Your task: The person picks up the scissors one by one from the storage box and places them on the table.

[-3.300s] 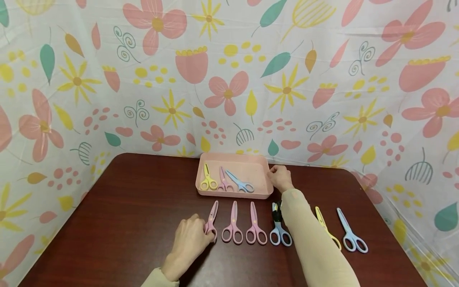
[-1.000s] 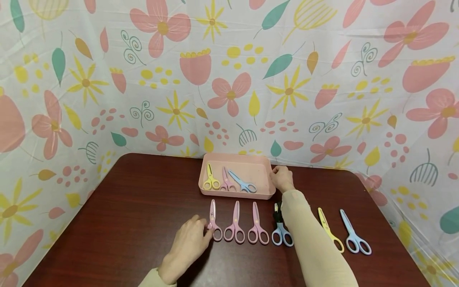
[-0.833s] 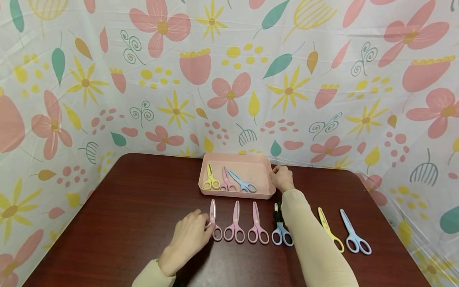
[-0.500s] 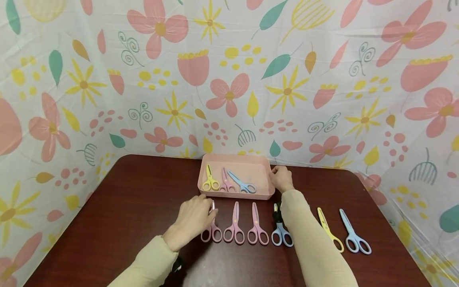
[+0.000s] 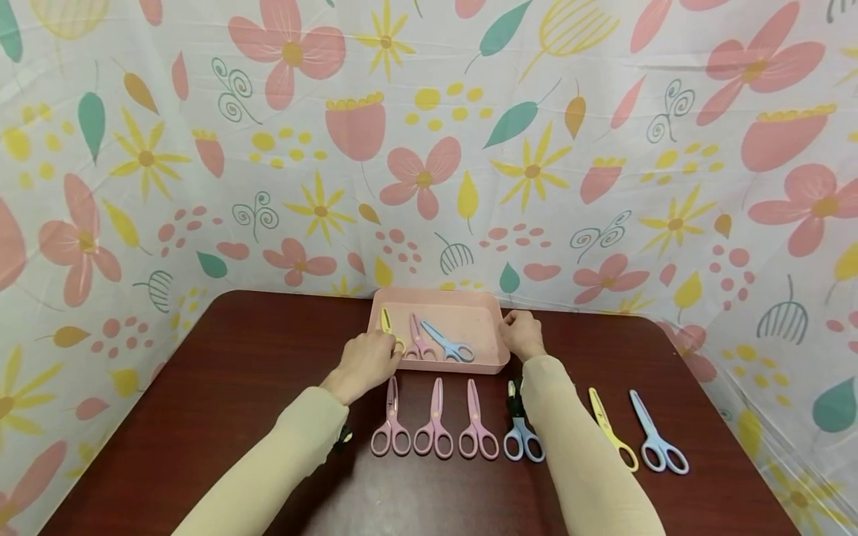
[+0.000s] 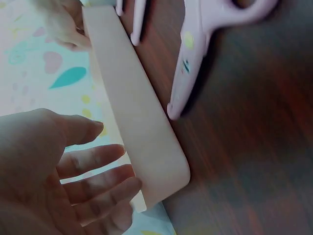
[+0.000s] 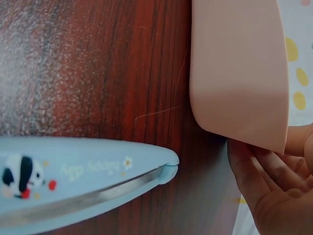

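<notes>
Evidently, the left hand (image 5: pixel 365 362) has moved off the leftmost pink scissors (image 5: pixel 391 421), which now lie at the end of a row of 6 pairs on the worktop (image 5: pixel 268 387). It is at the left end of the tray (image 5: pixel 482 324), over the yellow scissors (image 5: pixel 385 318), fingers loosely curved, no hold visible; contact cannot be confirmed. The right hand (image 5: pixel 523 333) pinches the opposite wall. Also inside: 1 pink pair (image 5: pixel 416 336) and 1 blue pair (image 5: pixel 439 338). Assessment: placement of the leftmost pair appears finished; attention has passed to the tray.
</notes>
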`<state>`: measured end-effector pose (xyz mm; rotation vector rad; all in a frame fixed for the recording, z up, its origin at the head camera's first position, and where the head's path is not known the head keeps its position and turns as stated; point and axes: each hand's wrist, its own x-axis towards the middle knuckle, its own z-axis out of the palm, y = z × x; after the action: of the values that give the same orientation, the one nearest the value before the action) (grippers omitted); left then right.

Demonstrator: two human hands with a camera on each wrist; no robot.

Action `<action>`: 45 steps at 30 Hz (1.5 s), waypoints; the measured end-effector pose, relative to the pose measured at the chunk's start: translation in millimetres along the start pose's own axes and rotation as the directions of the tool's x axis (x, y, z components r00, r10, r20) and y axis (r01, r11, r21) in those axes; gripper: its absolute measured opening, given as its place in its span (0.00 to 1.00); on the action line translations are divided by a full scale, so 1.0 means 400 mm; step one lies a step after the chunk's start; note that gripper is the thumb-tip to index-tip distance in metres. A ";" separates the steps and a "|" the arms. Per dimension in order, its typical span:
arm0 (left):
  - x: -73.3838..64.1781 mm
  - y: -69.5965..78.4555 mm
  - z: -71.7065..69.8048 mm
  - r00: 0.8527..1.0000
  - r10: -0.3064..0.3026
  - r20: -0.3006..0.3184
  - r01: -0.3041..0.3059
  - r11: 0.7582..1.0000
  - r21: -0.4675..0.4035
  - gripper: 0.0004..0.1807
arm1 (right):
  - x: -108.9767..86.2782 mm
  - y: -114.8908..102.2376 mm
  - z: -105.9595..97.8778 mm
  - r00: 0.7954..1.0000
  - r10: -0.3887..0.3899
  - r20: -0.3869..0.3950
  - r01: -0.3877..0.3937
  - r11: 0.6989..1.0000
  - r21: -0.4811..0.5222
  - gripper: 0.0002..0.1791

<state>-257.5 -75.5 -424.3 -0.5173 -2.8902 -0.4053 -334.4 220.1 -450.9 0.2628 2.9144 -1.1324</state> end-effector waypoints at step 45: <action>0.160 0.006 0.078 0.900 -0.356 0.254 0.266 0.906 0.328 0.19 | 0.010 0.006 -0.001 0.999 -0.006 0.046 0.007 1.000 -0.022 0.10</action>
<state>-319.7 -43.9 -439.4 -0.0636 -3.2655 0.0708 -337.9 223.0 -452.5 0.2245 2.8883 -1.0915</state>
